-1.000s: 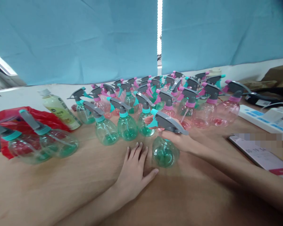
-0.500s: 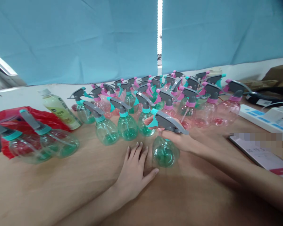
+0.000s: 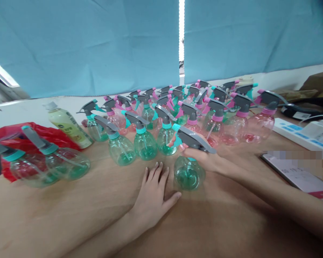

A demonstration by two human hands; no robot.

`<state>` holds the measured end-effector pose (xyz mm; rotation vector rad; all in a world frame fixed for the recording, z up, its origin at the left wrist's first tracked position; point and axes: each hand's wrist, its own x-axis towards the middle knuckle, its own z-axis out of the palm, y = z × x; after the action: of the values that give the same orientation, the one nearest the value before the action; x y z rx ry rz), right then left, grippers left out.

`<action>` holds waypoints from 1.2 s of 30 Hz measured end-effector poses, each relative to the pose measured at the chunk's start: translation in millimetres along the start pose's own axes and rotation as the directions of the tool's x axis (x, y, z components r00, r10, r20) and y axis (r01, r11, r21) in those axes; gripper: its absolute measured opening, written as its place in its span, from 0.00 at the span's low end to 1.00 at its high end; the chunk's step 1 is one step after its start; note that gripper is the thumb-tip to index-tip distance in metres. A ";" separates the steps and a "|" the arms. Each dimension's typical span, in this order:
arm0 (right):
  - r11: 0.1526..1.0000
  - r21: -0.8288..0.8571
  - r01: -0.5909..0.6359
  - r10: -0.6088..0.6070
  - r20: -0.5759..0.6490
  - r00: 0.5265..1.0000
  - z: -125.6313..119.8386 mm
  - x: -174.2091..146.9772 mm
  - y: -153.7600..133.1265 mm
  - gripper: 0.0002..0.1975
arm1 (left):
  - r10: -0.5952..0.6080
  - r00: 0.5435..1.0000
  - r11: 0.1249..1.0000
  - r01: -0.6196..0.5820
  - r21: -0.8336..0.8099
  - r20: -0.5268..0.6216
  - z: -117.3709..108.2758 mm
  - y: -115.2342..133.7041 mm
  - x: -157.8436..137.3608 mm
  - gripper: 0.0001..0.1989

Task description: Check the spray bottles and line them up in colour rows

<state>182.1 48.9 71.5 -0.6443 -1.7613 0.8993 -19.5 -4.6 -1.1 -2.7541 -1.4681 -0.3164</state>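
My right hand (image 3: 206, 160) is closed around the neck of a clear green spray bottle (image 3: 188, 175), just below its grey-and-turquoise trigger head (image 3: 192, 138). The head partly hides my fingers. This bottle stands upright on the wooden table (image 3: 97, 204), in front of the others. To its left, my left hand (image 3: 153, 195) lies flat on the tabletop, fingers spread, holding nothing and apart from the bottle. Beyond my left hand stand more green spray bottles, the closest being one with a turquoise collar (image 3: 145, 145).
Several pink spray bottles (image 3: 234, 130) crowd the back. Two green spray bottles (image 3: 67, 163) are at the left by a red plastic bag (image 3: 13, 134) and a yellowish bottle (image 3: 70, 125). A phone (image 3: 296, 175) and a white power strip (image 3: 296, 132) lie at the right.
My right hand's fingers have drawn in slightly around the bottle's neck; the bottle stays in the same spot. My left hand has not moved.
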 end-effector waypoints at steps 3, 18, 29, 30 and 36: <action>0.999 0.034 -0.002 0.002 0.002 1.000 0.0 -0.4 0.4 0.07 | -0.004 1.000 1.000 0.004 0.013 0.018 -0.1 0.1 0.3 0.35; 0.999 0.040 -0.022 0.022 -0.005 1.000 1.1 -0.6 -2.6 0.04 | 0.008 1.000 1.000 -0.008 0.005 0.005 1.9 -1.5 -0.4 0.34; 0.999 0.002 -0.032 0.032 -0.040 0.999 1.0 -0.5 -4.4 0.04 | -0.005 1.000 1.000 0.005 0.011 0.019 1.1 -0.6 0.1 0.35; 0.999 -0.012 -0.036 0.036 -0.038 0.999 1.3 -0.3 -5.4 0.04 | -0.005 1.000 1.000 0.005 0.007 0.017 0.9 -0.5 0.3 0.35; 0.997 -0.023 -0.074 0.074 -0.026 0.997 3.5 -0.2 -8.1 0.09 | -0.004 1.000 1.000 0.004 0.000 0.013 0.0 -0.1 0.4 0.34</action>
<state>178.8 43.1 77.2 -0.7372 -1.7381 0.9180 -19.4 -4.1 -1.0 -2.7594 -1.4764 -0.2993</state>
